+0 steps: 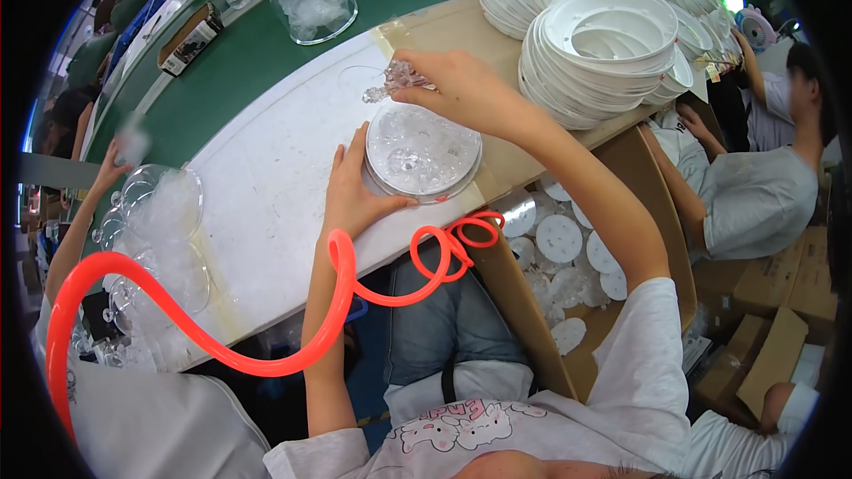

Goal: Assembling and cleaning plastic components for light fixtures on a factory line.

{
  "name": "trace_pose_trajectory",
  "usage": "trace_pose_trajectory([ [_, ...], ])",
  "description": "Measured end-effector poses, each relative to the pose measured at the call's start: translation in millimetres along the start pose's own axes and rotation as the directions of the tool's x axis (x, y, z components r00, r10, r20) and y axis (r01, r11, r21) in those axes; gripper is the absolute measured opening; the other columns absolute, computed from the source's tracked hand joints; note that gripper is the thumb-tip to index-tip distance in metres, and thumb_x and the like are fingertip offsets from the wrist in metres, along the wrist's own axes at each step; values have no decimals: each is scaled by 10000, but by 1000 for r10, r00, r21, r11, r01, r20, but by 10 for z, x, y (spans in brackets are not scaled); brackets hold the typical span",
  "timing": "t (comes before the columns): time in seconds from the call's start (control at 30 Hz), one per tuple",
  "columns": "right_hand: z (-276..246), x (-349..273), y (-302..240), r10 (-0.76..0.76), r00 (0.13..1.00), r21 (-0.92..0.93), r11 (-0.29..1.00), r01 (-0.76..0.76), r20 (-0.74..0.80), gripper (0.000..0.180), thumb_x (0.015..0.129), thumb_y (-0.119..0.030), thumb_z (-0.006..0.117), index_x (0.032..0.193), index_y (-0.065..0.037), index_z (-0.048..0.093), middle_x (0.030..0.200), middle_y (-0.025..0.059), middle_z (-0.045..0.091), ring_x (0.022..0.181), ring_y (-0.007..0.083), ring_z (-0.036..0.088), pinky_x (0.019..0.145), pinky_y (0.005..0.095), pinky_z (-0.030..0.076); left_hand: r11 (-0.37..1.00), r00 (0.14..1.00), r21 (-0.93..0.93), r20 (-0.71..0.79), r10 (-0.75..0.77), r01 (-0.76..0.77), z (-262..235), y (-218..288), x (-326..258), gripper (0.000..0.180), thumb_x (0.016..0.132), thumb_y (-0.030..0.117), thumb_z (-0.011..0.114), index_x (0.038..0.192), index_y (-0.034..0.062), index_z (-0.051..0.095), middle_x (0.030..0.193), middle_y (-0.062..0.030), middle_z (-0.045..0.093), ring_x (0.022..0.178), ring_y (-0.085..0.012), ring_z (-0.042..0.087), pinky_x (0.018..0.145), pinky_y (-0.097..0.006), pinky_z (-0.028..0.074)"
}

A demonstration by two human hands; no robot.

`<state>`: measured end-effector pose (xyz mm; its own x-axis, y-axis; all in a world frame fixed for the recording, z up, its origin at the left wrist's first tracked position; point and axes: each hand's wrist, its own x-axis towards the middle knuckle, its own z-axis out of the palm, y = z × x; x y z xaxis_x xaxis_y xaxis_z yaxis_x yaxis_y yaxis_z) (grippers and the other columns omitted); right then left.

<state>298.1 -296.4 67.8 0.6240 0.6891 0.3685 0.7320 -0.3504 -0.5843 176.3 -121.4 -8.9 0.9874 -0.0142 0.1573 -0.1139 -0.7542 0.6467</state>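
Through the head camera I see the dish (pixel 424 155) on the table (pixel 266 186), the left hand (pixel 353 191) against its left and near sides, the right hand (pixel 461 93) at its far edge. To the dish's right and beyond stand stacked rings (pixel 577 93); beyond and left, a jar (pixel 313 9); well left, containers (pixel 164 204); on its near side, a hose (pixel 293 365); below right, a carton (pixel 522 337) holding discs (pixel 559 238).
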Motion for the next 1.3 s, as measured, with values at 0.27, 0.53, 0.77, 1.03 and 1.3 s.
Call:
trace_pose_trajectory([
  [0.27,13,57,11,-32,996,4,999,32,82,307,804,-268,576,1028,-62,536,854,143,633,800,330,594,680,423,462,1000,1000,-17,2,6,-6,-26,-2,1,1123,407,326,849,1333,20,291,1294,-148,442,1196,-282,421,1072,-473,164],
  [0.53,59,10,129,-28,996,18,999,26,82,348,813,-305,569,1067,-69,540,879,151,627,830,323,589,703,412,462,1000,1000,-16,-5,13,-13,-7,-12,-8,1131,405,328,849,1338,26,287,1310,-145,428,1195,-277,425,1072,-478,160],
  [0.77,90,-7,157,-53,997,56,997,49,59,377,819,-318,556,1099,-67,528,909,145,625,851,323,582,723,408,460,988,996,-148,-82,27,-39,3,68,-51,1061,441,252,845,1326,16,309,1370,-161,343,1218,-331,385,1038,-404,278],
  [1.03,-7,-281,83,140,983,515,855,-61,-116,626,803,-337,605,1300,-52,353,1271,162,443,1174,284,433,983,357,335,994,977,33,-184,105,-100,-4,122,-142,956,442,295,844,1247,6,416,1371,-173,338,1233,-348,364,1006,-396,321],
  [1.3,330,-1202,270,166,985,52,985,-163,-48,858,607,-343,772,1269,13,359,1264,189,421,1192,344,377,1002,389,305,960,971,247,-163,177,-134,-45,87,-190,919,491,367,814,1243,6,427,1303,-172,433,1234,-327,375,1025,-448,273],
])
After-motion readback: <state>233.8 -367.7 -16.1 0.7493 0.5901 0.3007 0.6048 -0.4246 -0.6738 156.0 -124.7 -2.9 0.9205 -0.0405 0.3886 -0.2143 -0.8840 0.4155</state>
